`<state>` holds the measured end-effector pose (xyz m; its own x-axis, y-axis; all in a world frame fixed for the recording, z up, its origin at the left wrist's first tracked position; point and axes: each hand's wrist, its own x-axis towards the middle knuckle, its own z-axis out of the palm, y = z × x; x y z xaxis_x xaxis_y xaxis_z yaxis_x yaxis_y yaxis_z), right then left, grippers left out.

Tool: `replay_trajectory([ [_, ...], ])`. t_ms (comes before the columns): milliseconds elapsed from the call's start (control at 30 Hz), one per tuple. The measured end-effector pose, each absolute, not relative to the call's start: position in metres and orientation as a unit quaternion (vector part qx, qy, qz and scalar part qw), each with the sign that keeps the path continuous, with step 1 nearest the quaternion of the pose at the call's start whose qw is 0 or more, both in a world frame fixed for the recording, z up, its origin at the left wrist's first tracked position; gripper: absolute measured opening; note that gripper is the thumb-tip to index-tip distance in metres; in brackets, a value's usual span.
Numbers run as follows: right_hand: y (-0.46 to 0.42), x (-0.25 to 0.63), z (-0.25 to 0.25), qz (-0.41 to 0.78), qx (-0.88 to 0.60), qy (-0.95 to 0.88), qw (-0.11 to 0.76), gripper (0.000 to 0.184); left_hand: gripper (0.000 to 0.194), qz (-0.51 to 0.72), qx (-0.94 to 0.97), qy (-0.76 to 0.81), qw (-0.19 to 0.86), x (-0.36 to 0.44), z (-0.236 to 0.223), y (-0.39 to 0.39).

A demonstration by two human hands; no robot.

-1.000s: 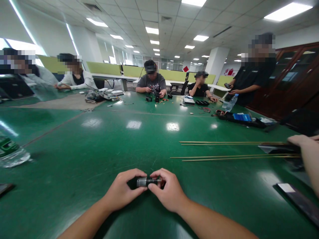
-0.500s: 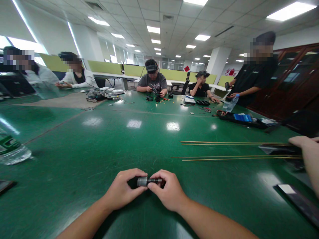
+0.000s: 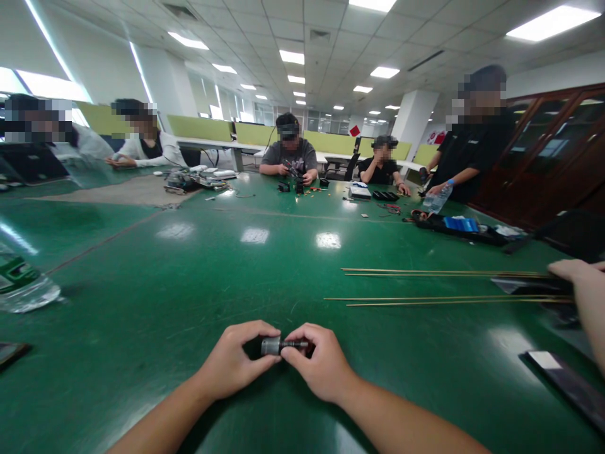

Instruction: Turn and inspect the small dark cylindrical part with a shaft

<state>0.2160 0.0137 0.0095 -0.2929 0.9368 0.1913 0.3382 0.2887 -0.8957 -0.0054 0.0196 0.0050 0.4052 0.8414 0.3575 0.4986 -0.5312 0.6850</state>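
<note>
Low in the middle of the head view, both hands hold one small metal part (image 3: 271, 345), lying level just above or on the green table (image 3: 227, 271). It has a grey cylinder at its left end and a thinner, dark ribbed shaft at its right. My left hand (image 3: 235, 360) is closed, thumb and fingers pinching the grey cylinder. Thumb and fingers of my right hand (image 3: 322, 360) close round the ribbed shaft and partly hide its far end. The two hands almost touch at the fingertips.
Several thin brass-coloured rods (image 3: 425, 299) extend rightward near another person's hand (image 3: 579, 274). A dark flat object (image 3: 564, 384) is at right, a water bottle (image 3: 26, 284) at left. Across the table are people, tools, a black tool case (image 3: 466, 227) and a clear bottle (image 3: 439, 198).
My hands and the metal part stay nearly still. At the far right, the standing person has leaned left, and a hand has come to the top of the clear bottle.
</note>
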Motion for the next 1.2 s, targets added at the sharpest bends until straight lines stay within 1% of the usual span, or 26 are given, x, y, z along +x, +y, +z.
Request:
replay_trajectory([
  [1200,0.0138,0.2139,0.0078,0.393,-0.454,-0.702,0.383,0.009,0.027,0.362,0.807,0.417,0.212,-0.0109,0.0055,0.0192],
])
